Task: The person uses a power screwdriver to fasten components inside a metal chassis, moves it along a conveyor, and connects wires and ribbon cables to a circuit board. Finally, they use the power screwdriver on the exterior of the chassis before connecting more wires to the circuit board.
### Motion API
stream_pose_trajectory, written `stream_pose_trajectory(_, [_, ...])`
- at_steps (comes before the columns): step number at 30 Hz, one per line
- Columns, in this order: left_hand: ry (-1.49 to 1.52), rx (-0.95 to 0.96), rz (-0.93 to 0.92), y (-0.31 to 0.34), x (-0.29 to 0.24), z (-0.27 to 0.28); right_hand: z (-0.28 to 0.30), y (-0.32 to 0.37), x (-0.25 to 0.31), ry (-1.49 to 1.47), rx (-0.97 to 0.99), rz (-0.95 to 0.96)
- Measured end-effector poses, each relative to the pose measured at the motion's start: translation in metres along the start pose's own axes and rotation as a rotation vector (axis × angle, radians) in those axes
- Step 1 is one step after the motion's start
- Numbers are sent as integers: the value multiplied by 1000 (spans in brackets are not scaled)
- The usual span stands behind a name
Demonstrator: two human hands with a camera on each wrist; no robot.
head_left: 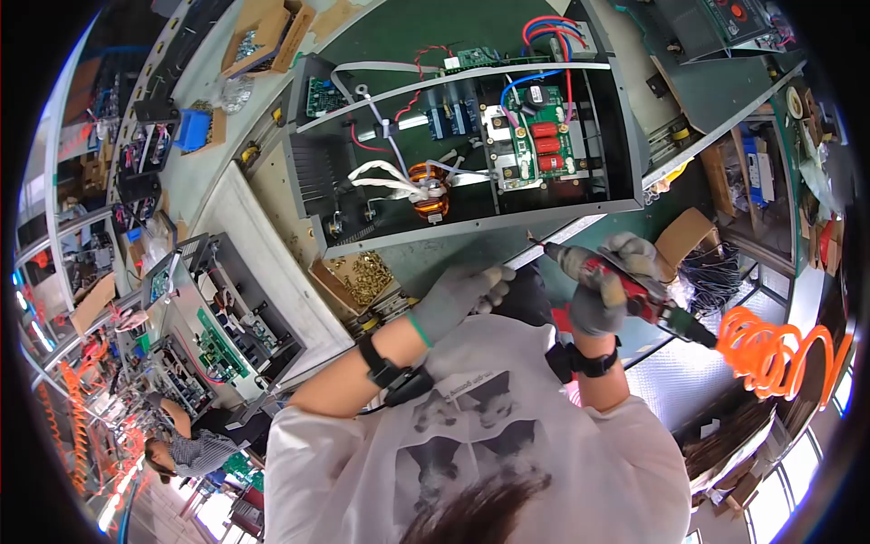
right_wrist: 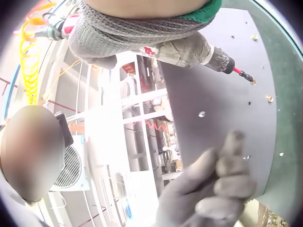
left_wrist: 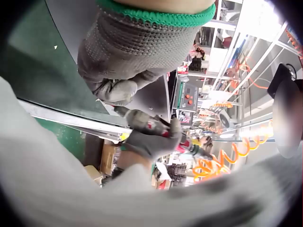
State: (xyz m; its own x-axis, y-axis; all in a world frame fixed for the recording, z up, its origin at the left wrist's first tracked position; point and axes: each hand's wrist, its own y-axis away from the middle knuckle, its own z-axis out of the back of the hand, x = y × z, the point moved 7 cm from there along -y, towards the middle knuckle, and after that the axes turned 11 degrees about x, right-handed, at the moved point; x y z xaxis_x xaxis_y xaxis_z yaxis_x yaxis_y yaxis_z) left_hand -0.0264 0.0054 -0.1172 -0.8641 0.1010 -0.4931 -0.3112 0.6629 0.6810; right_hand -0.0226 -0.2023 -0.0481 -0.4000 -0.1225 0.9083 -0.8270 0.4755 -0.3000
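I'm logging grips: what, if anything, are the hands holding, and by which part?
The right hand grips the power driver round its body; whether the left hand holds anything cannot be told.

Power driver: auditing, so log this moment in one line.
right hand: grips power driver | bit: at brassy screw on chassis | left hand: near chassis, grip unclear

Gloves (head_left: 450, 301) are grey, cuffs (left_wrist: 156, 20) green, the driver (head_left: 645, 302) grey and red, the hose (head_left: 745, 358) orange.
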Motion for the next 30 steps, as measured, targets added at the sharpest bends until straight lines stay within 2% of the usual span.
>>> stream_pose_trajectory(2, [226,30,25,-17,11,-2,-5,-4,17,-153,-22,-47])
stream_pose_trajectory(3, [225,36,16,-20,3,-10,-5,-9,26,-151,-15,-39])
stream_pose_trajectory(5, [405,16,-42,-19,-14,-23,-12,-16,42,-200,58,-29])
stream_pose_trajectory(6, [403,25,-51,-23,-14,-20,-17,-20,49,-216,71,-27])
stream_pose_trajectory(8, [375,226,-220,-33,-20,-24,-20,-28,59,-213,118,-19])
stream_pose_trajectory(12, [319,248,-274,-26,-41,-31,-26,-44,69,-243,180,12])
stream_pose_trajectory(14, [391,63,-286,-28,-39,-23,-39,-52,75,-254,158,-3])
stream_pose_trajectory(17, [414,121,-314,-23,-45,-24,-38,-59,75,-288,127,-55])
stream_pose_trajectory(20, [449,207,-328,-18,-46,-24,-52,-68,81,-426,321,-56])
stream_pose_trajectory(30, [421,279,-377,-7,-64,-35,-64,-73,81,-478,370,-52])
